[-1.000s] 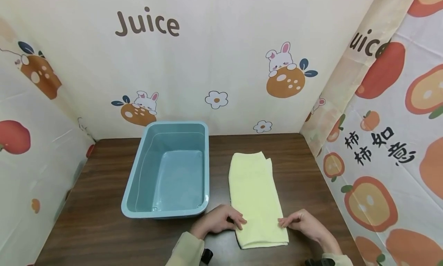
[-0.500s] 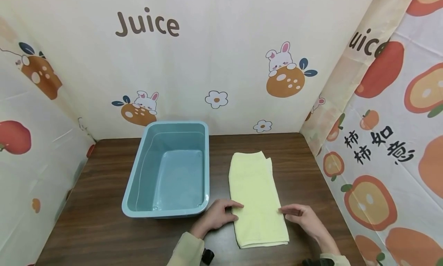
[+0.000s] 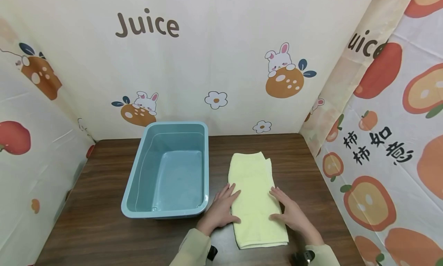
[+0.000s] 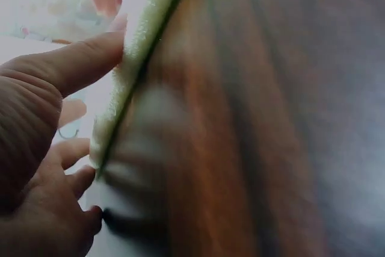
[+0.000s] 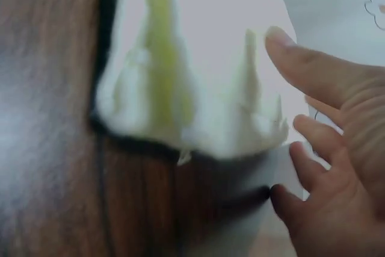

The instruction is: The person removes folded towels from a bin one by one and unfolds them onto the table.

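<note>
A pale yellow towel [image 3: 254, 204], folded into a long rectangle, lies flat on the dark wooden table. My left hand [image 3: 222, 210] is at its left edge, fingers spread, with thumb and fingertips on the cloth. Opposite it, my right hand [image 3: 290, 211] touches the right edge with its fingers likewise spread. Seen from the left wrist, the thumb [image 4: 90, 58] lies against the towel's side [image 4: 129, 82]. In the right wrist view the towel's folded layers [image 5: 186, 100] show at one end, next to the right thumb [image 5: 319, 67].
A blue plastic basin [image 3: 164, 213] stands left of the towel, close to my left hand. Printed curtains [image 3: 235, 58] enclose the back and both sides of the wooden table [image 3: 86, 227].
Both hands have slid farther up the towel's long edges, away from the near end. Their fingers have gone from pinching the edges to spread out. The towel and basin stay in place.
</note>
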The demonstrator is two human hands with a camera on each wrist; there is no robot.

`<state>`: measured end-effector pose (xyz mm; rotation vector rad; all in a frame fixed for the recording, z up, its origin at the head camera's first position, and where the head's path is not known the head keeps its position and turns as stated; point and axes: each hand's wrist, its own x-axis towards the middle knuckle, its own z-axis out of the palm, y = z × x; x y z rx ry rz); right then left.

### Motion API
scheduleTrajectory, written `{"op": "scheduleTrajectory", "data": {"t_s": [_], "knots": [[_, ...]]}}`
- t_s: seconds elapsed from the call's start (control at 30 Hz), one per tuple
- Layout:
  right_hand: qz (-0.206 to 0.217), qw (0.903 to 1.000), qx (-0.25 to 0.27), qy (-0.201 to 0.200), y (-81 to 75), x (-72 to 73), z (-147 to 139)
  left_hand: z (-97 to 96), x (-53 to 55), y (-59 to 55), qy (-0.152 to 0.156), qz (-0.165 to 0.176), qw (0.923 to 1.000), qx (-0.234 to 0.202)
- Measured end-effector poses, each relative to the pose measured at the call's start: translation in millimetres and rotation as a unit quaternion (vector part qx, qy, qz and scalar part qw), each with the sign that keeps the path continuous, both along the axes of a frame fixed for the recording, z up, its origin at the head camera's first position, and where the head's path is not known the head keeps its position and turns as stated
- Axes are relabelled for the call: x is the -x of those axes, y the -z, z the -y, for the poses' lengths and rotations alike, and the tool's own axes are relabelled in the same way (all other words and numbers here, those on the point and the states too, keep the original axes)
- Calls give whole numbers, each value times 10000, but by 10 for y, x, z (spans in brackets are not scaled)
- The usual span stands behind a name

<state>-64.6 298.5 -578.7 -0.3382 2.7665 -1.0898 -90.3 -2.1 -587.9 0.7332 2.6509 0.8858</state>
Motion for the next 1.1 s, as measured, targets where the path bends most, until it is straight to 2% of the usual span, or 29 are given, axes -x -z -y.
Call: {"op": "scheduleTrajectory", "data": {"t_s": [0.07,0.17,0.33,0.63,0.9,1.1], "knots": [[79,9994,-194,-263,-4,24,24,-36,18,-12,75,-29,9995,303],[158,9970,-607,-454,-27,52,35,-92,52,-38,151,-62,9985,526],[207,9940,-1001,-381,-60,95,-25,-203,109,-100,246,-102,9978,610],[385,9938,-1009,-272,-67,168,-242,-474,239,-156,309,-5,9959,849],[436,9899,-1317,-279,-145,234,-380,-692,329,-167,351,-20,9950,936],[474,9891,-1375,-216,-168,286,-499,-882,392,-120,287,-126,9941,1040]]}}
